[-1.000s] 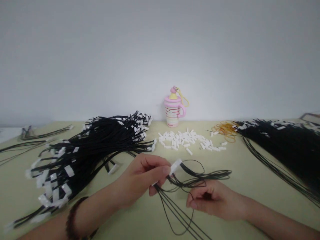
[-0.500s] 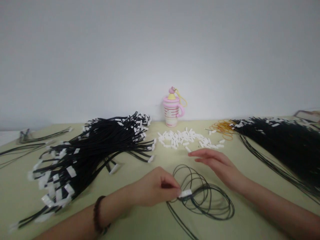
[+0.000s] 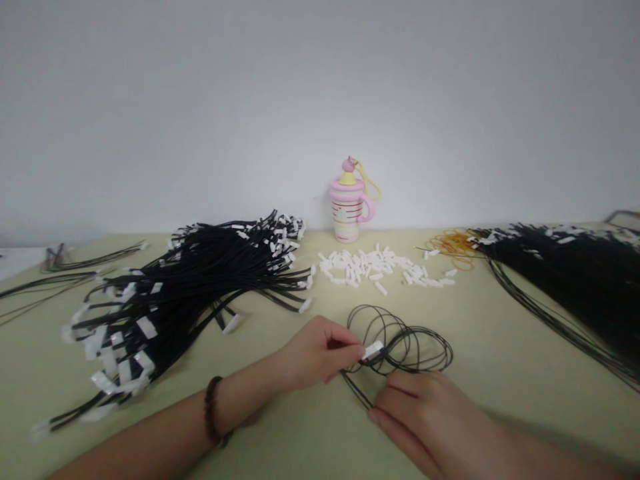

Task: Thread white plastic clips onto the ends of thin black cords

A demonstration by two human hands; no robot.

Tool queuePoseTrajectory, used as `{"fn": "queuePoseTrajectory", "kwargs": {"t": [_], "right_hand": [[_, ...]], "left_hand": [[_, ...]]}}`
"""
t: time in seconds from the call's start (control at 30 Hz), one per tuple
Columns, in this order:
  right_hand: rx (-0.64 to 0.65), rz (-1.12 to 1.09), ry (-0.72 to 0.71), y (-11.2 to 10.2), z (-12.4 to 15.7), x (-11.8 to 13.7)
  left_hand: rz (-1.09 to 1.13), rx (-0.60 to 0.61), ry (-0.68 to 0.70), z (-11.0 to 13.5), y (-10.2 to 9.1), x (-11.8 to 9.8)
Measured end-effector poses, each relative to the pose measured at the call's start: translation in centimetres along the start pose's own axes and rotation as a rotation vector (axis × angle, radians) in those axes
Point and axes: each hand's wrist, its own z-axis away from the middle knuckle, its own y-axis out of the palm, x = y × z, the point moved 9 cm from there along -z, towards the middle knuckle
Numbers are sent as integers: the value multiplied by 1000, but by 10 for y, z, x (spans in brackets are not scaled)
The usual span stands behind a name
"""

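Note:
My left hand (image 3: 327,350), with a dark bead bracelet at its wrist, pinches a white connector (image 3: 373,349) between thumb and fingertips. Thin black wires (image 3: 425,337) run from that connector in loose loops over the table. Lower down, my right hand (image 3: 425,413) closes its fingers on the black wire strands that trail toward me; its fingertips are partly hidden. Beyond the loops lies a scattered pile of small white connector housings (image 3: 370,263), and one loose housing (image 3: 381,288) lies at its near side.
A heap of black cables with white connectors (image 3: 200,280) covers the left side. Another big black cable bundle (image 3: 565,273) fills the right, beside orange rubber bands (image 3: 453,245). A pink-and-white toy cup (image 3: 347,207) stands by the wall. Separate wires (image 3: 95,263) lie far left.
My right hand has come down and toward me from beside the white housings to the trailing wires, and its fingers have closed. My left hand keeps its pinch on the connector.

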Motion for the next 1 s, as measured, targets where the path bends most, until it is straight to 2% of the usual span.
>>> {"fn": "queuePoseTrajectory", "kwargs": {"t": [0.1,0.23,0.43,0.53,0.63,0.73,0.77,0.8,0.87,0.97,1.0], "right_hand": [[43,-83,96,2,2,-11],[54,-98,153,2,6,-21],[150,-136,187,3,10,-29],[144,-211,241,-3,10,-31],[168,-539,324,-14,10,-32],[297,-1103,475,-21,14,-34],[299,-1287,510,-27,15,-37],[255,-1436,530,-36,14,-43],[7,-1607,520,-61,12,-66],[-498,-1576,559,-98,25,-114],[-628,-1537,586,-106,31,-127]], "left_hand": [[20,-53,-23,-1,-5,2],[66,-144,-79,-2,-11,7],[91,-146,-89,-2,-11,7],[87,-152,-92,-1,-11,6],[105,-173,-105,0,-12,6],[130,-212,-116,0,-15,9],[143,-231,-114,0,-16,10],[159,-252,-109,0,-18,11],[191,-298,-97,1,-21,13],[225,-343,-88,2,-23,15],[232,-352,-85,2,-23,15]]}}
